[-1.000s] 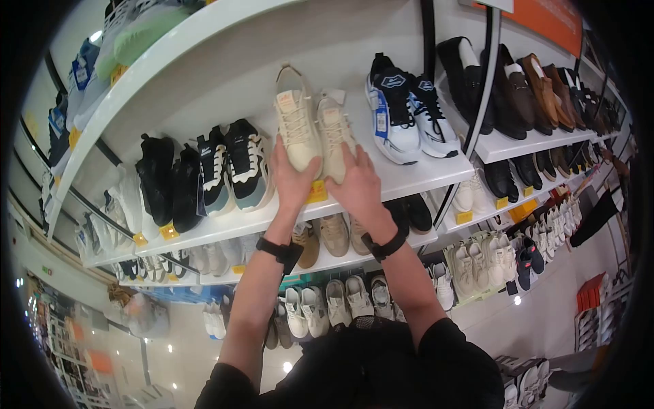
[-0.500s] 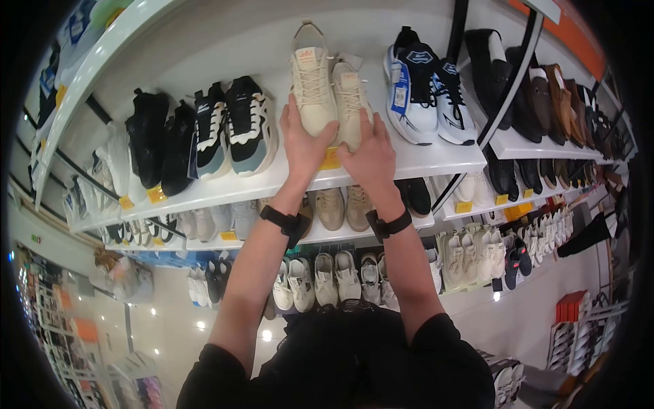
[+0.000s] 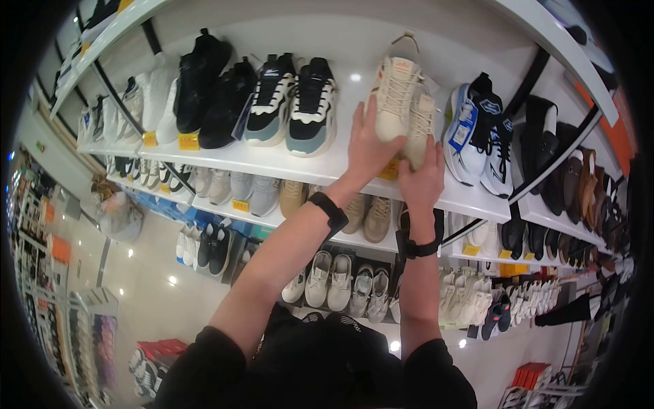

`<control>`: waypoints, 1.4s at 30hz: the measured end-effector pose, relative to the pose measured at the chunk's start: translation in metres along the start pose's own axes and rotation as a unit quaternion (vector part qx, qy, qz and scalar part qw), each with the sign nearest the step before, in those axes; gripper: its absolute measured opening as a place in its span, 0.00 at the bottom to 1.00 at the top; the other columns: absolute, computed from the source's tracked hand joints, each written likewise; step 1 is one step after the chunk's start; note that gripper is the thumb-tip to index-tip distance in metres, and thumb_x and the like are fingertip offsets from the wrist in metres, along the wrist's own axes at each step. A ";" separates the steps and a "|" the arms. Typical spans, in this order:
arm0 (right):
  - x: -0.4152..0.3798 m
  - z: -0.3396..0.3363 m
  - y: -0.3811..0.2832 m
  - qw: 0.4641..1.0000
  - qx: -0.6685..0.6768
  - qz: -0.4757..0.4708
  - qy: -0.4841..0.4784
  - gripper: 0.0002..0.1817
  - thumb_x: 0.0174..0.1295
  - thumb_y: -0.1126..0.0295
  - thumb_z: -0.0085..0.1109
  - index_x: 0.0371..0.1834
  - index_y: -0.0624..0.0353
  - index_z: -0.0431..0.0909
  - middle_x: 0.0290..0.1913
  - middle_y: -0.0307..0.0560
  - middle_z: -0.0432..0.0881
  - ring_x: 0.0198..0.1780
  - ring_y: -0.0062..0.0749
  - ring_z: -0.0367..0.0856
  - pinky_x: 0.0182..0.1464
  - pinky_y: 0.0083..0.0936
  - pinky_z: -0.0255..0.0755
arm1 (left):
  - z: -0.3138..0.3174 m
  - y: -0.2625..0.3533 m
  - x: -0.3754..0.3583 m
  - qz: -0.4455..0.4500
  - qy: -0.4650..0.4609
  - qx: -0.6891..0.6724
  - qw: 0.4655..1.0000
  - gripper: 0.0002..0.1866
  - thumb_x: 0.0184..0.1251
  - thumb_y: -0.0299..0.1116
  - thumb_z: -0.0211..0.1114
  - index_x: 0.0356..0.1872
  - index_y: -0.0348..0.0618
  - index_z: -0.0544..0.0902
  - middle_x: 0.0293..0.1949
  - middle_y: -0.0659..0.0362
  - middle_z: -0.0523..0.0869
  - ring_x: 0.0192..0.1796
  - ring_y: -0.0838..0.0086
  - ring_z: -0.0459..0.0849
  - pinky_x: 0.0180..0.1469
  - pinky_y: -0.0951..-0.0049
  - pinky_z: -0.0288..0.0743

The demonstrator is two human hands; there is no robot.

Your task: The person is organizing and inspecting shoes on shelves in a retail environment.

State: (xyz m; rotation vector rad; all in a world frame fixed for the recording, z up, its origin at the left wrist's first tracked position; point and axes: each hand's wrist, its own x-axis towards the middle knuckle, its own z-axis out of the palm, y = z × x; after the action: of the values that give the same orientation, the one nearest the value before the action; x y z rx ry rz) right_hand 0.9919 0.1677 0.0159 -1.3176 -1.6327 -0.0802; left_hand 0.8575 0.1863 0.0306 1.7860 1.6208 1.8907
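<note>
A pair of cream lace-up sneakers stands on the white shelf (image 3: 218, 162), toes toward me. My left hand (image 3: 370, 148) is closed round the front of the left cream sneaker (image 3: 394, 92), fingers along its outer side and thumb over the toe. The smaller-looking right cream sneaker (image 3: 423, 121) is gripped at its toe by my right hand (image 3: 421, 178), with fingers on the outer side and thumb on the inner. Partly hidden behind my hands is a yellow price tag (image 3: 389, 169) on the shelf edge. Each wrist wears a black band.
Black-and-white sneakers (image 3: 312, 109) stand left of my hands, with black shoes (image 3: 204, 88) beyond them. White-blue running shoes (image 3: 466, 143) are close on the right, before a black shelf post (image 3: 528, 82). Lower shelves hold tan sneakers (image 3: 377, 218) and white shoes (image 3: 319, 279).
The view has swung left, so the shelf, shoes and my hands sit further right in the picture. Both hands stay on the cream sneakers, which look slightly more tilted.
</note>
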 end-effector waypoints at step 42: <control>-0.080 0.093 -0.204 0.998 -0.029 -0.001 0.049 0.37 0.51 0.60 0.75 0.67 0.57 0.77 0.68 0.72 0.73 0.59 0.63 0.82 0.57 0.45 0.80 | -0.223 -0.121 0.027 0.223 -0.109 0.096 0.964 0.39 0.56 0.32 0.73 0.71 0.33 0.72 0.74 0.24 0.57 0.75 0.29 0.60 0.74 0.43 0.61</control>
State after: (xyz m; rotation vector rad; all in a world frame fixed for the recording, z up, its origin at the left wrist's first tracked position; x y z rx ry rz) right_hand 0.7695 0.0834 0.0139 -1.3356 -1.5586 -0.1933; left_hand 0.6111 0.1215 0.0176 2.5178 1.4575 1.6388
